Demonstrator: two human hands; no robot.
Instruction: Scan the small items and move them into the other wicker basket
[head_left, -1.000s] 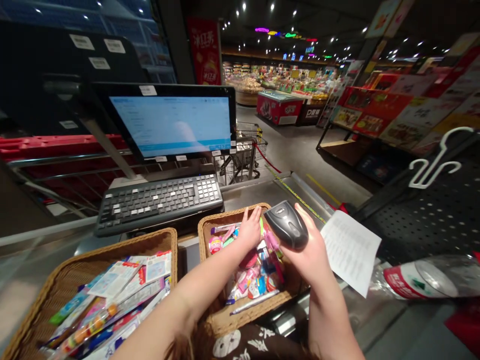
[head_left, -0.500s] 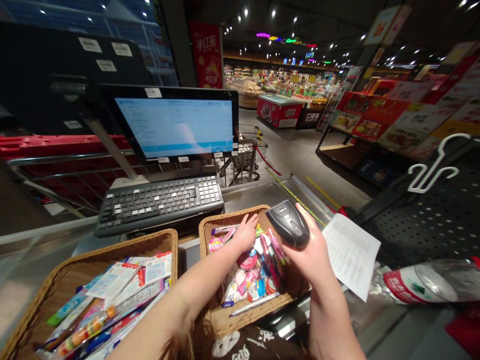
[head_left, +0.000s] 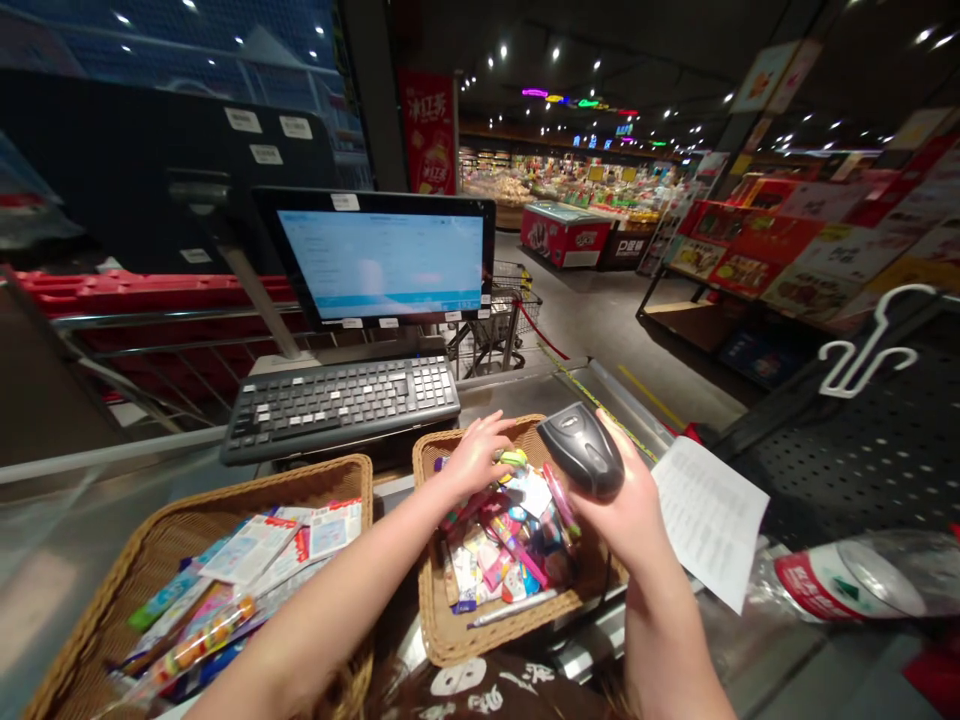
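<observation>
In the head view my right hand (head_left: 626, 495) is wrapped round a black barcode scanner (head_left: 581, 450), above the right side of a wicker basket (head_left: 457, 645). My left hand (head_left: 480, 455) reaches over the back left of this basket with its fingers apart. Close to its fingertips is a small green and yellow item (head_left: 514, 458); whether they touch cannot be made out. Small wrapped sweets and pen-like sticks lie heaped in the basket, among them a pink tube (head_left: 559, 495) near the scanner. A pale stick (head_left: 514, 608) lies along the front.
A second wicker basket (head_left: 97, 575) with flat packets stands at left. Behind are a keyboard (head_left: 345, 405) and a monitor (head_left: 390, 260). A printed sheet (head_left: 709, 520) and a plastic bottle (head_left: 855, 580) lie at right, below a white hook (head_left: 866, 350).
My left hand has shifted slightly left and its fingers have spread. Items in the basket lie differently, with a pink stick now across the heap. My right hand still holds the scanner.
</observation>
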